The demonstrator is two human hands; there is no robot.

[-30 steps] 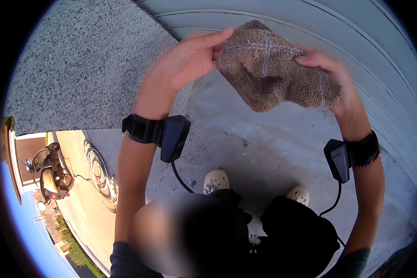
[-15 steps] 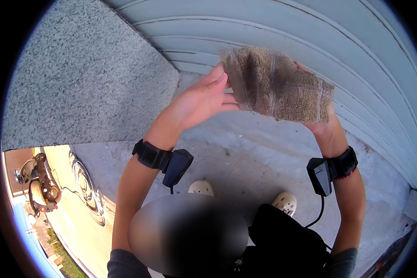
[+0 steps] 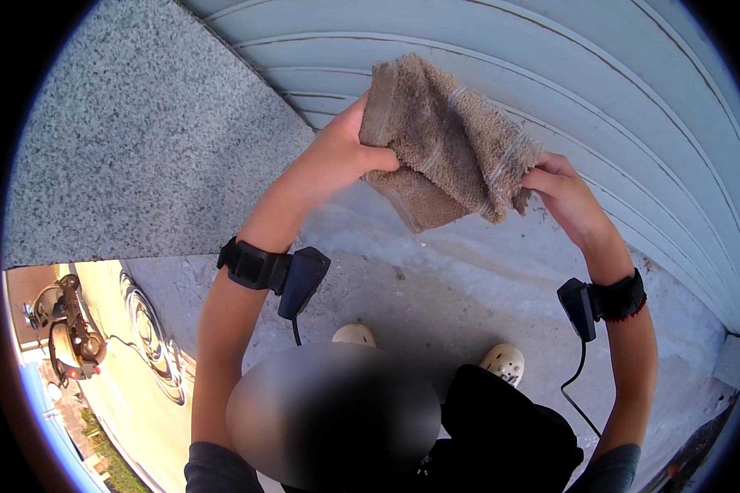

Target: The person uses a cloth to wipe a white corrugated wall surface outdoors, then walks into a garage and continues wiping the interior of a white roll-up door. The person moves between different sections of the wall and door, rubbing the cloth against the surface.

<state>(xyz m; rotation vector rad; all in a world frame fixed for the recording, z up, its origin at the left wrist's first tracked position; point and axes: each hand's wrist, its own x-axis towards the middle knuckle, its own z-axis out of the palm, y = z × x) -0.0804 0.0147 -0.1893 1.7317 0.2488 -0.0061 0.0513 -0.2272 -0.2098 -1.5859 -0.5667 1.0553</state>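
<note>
Both grips were clenched on one folded brown terry-cloth towel [image 3: 448,144]: left hand [image 3: 341,160], right hand [image 3: 561,197].

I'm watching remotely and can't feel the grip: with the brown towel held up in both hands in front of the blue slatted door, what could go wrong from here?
1. The right hand pinches only a corner of the brown towel; it could slip and drop onto the dusty concrete floor.
2. The folded layers hang loose below the left hand and may unfold.
3. The wrist device cable dangles and could snag.
</note>
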